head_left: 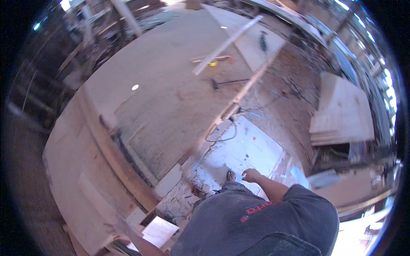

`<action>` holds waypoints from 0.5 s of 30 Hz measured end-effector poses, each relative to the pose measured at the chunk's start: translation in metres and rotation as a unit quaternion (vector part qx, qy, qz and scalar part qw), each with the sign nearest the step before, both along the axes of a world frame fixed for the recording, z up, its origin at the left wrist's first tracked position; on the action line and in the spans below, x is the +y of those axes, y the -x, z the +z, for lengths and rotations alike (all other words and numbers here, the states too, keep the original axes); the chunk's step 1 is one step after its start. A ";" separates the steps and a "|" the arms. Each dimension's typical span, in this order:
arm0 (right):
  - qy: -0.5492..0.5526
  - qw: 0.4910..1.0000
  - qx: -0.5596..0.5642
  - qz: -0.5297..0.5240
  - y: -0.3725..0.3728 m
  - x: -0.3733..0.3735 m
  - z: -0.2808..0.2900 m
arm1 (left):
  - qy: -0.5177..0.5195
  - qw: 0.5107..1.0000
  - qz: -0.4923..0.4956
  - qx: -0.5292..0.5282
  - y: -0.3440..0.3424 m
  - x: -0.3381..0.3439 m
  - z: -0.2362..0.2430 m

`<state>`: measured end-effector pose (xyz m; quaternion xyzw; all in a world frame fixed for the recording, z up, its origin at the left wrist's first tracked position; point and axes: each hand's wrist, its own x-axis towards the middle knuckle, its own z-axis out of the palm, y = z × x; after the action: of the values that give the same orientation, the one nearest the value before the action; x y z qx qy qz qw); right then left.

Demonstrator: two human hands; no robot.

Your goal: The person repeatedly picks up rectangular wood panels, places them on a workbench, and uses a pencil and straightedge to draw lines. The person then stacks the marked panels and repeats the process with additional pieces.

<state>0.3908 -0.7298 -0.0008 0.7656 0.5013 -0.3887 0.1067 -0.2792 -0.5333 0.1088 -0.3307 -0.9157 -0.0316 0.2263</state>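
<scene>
See at left a pale sheet (65, 160), lengthwise from near to far. Note the left hand (119, 228) nearer to it, at its near right edge. Cannot tell contact or grip for blur. Find the right hand (252, 175) farther right, loosely curled, apparently empty.

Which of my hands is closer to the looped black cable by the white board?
Right. Your right hand hangs over the white board, just below the looped black cable in view; your left hand, blurred, is much farther off, at the lower left.
</scene>
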 end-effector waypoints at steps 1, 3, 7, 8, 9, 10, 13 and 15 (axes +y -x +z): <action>0.006 1.000 -0.023 0.014 -0.008 -0.019 -0.007 | -0.043 0.993 -0.004 0.112 -0.017 0.007 0.004; 0.047 0.995 -0.067 0.063 -0.027 -0.047 -0.036 | -0.196 0.958 -0.208 -0.017 -0.001 0.013 -0.017; 0.063 0.993 -0.051 -0.086 -0.028 -0.094 -0.039 | -0.235 0.862 -0.360 -0.269 -0.079 0.041 -0.046; 0.047 0.988 -0.046 -0.138 -0.028 -0.106 -0.035 | -0.222 0.830 -0.425 -0.285 -0.120 0.043 -0.041; 0.021 0.976 -0.030 -0.216 -0.024 -0.118 -0.036 | -0.209 0.793 -0.487 -0.300 -0.165 0.041 -0.033; 0.004 0.973 -0.015 -0.230 -0.022 -0.124 -0.035 | -0.207 0.757 -0.563 -0.259 -0.207 0.041 -0.024; -0.073 0.961 0.031 -0.266 -0.022 -0.151 -0.050 | -0.123 0.645 -0.666 -0.355 -0.317 0.021 -0.015; -0.057 0.973 0.025 -0.223 -0.026 -0.173 -0.056 | -0.086 0.534 -0.738 -0.404 -0.394 0.000 0.003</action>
<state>0.4169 -0.9025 -0.0565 0.8531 0.3416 -0.3925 -0.0388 0.1147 -0.5336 0.1113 -0.8199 -0.3333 -0.3961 -0.2445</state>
